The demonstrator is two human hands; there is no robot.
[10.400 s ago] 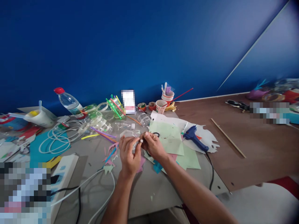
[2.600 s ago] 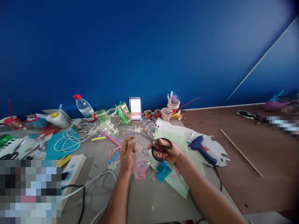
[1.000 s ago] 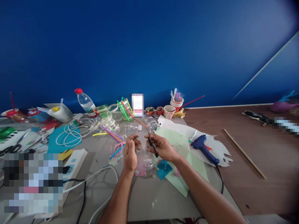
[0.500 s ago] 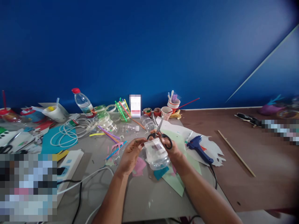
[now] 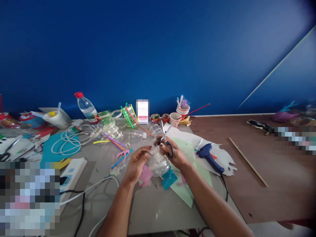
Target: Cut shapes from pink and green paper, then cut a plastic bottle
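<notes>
Between my hands is the cut lower part of a clear plastic bottle (image 5: 158, 164), tilted, with a pale label or film on it. My left hand (image 5: 137, 162) grips its left rim between thumb and fingers. Black-handled scissors (image 5: 170, 148) are in my right hand (image 5: 178, 156), their blades pointing up and away, slightly apart. The right fingers also reach the bottle's upper edge; whether they press on it I cannot tell. Under the bottle lie a pink paper scrap (image 5: 145, 176), a teal paper piece (image 5: 169, 178) and a pale green sheet (image 5: 186, 194).
A blue glue gun (image 5: 209, 158) rests on white paper at the right, its cord trailing off the front. A wooden stick (image 5: 248, 162) lies farther right. Behind stand paper cups (image 5: 175, 119) and a red-capped bottle (image 5: 87, 108). A white power strip (image 5: 76, 174) and cables occupy the left.
The bottle piece has turned and shifted slightly left. My right hand has moved left with the scissors, whose blades are closer together. More of the teal paper shows.
</notes>
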